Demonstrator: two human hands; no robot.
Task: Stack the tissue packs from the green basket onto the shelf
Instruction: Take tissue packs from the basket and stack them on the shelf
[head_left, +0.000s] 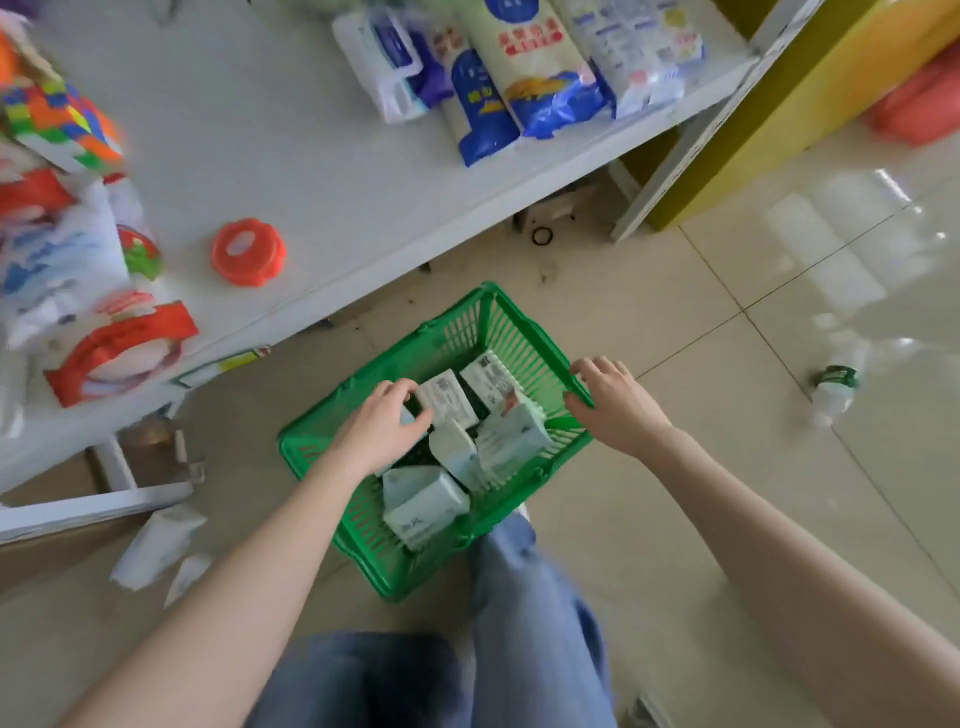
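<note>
A green basket stands on the tiled floor just in front of my knees, holding several white tissue packs. My left hand is down inside the basket, its fingers curled around the left edge of one white pack. My right hand grips the basket's right rim. The white shelf runs across the upper left, above and beyond the basket.
On the shelf lie blue-and-white bagged goods at the back, an orange lid, and colourful packages at the left. A plastic bottle lies on the floor at right. White wrappers lie by the shelf leg.
</note>
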